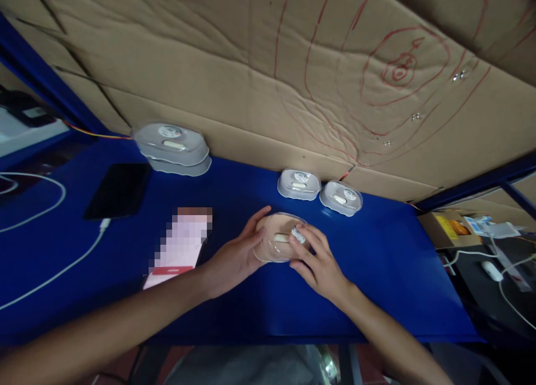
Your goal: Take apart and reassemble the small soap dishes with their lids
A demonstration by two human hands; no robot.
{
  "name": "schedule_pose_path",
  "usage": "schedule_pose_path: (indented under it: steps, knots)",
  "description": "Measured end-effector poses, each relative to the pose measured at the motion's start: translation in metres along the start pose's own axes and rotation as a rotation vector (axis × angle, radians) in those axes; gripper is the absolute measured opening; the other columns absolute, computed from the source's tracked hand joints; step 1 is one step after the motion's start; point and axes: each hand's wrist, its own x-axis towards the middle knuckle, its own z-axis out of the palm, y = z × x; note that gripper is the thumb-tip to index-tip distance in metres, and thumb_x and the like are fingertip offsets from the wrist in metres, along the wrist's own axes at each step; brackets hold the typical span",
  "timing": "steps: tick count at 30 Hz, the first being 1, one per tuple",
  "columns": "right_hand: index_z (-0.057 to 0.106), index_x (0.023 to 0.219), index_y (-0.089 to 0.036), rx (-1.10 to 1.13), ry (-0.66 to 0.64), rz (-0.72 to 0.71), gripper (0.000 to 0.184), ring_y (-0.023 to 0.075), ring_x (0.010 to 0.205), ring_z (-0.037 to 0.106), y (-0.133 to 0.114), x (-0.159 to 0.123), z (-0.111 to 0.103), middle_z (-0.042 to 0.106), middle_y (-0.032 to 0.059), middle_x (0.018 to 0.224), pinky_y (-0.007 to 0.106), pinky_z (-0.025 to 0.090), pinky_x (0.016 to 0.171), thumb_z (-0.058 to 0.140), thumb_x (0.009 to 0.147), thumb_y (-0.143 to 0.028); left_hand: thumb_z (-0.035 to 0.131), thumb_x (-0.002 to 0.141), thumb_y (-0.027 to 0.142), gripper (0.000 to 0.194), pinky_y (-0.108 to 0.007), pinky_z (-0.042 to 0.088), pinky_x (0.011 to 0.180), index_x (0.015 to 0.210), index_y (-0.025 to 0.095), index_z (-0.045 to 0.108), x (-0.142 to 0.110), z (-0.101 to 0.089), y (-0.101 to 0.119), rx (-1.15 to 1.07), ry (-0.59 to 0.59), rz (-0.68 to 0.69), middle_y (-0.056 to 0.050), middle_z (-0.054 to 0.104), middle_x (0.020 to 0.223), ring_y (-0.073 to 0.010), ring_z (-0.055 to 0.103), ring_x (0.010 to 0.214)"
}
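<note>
A clear plastic blister pack point(270, 251) with a beige inside and a short pale bar across its top is held above the blue table. My left hand point(240, 256) grips its left end, thumb on top and fingers around the side. On the pack's right part is a round white sticker point(298, 235) with small print. The fingertips of my right hand point(318, 262) press on the sticker and the lid, its thumb lower at the front edge. Part of the pack's right end is hidden under these fingers.
Two similar packs, one left point(298, 192) and one right point(341, 200), stand by the cardboard wall point(188, 66). A stack of packs point(173, 145) is at the back left. A black tablet point(119, 189) with a white cable and a lit phone point(180, 245) lie left.
</note>
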Motion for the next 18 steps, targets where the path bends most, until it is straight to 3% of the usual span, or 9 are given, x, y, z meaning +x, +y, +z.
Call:
schedule_pose_path:
  steps: [5,10,13,18]
  knots:
    - [0.019,0.169,-0.035,-0.085,-0.001,-0.02,0.082,0.036,0.151,0.04,-0.005,0.001,0.003,0.046,0.0153,0.163,0.061,0.046,0.117,0.066,0.101,-0.029,0.064,0.1,0.05,0.055,-0.036,0.051,0.104,0.15,0.043,0.043,-0.001,0.006,0.0,-0.007,0.039,0.021,0.001,0.065,0.146,-0.0211,0.067,0.126]
    - [0.021,0.168,-0.034,0.061,0.006,0.046,0.079,0.0347,0.155,0.036,0.004,0.004,0.004,0.039,0.0142,0.167,0.062,0.043,0.12,0.065,0.102,-0.035,0.062,0.1,0.055,0.047,-0.039,0.052,0.105,0.144,0.042,0.048,0.003,0.002,-0.001,0.091,0.052,0.029,0.0,0.063,0.146,-0.0227,0.065,0.126]
    - [0.024,0.167,-0.035,0.078,-0.014,0.037,0.076,0.0345,0.155,0.037,0.014,0.002,-0.006,0.04,0.0133,0.167,0.061,0.043,0.12,0.064,0.102,-0.036,0.058,0.101,0.057,0.048,-0.046,0.048,0.113,0.145,0.04,0.049,0.008,-0.008,-0.001,0.388,0.019,0.08,-0.003,0.059,0.149,-0.0268,0.059,0.135]
    - [0.035,0.164,-0.036,-0.058,-0.13,0.022,0.065,0.0335,0.15,0.044,0.024,-0.018,-0.029,0.048,0.0118,0.161,0.058,0.047,0.116,0.061,0.104,-0.033,0.053,0.105,0.044,0.048,-0.05,0.032,0.127,0.151,0.033,0.048,0.019,-0.008,0.008,1.057,0.023,0.42,-0.008,0.04,0.165,-0.03,0.035,0.155]
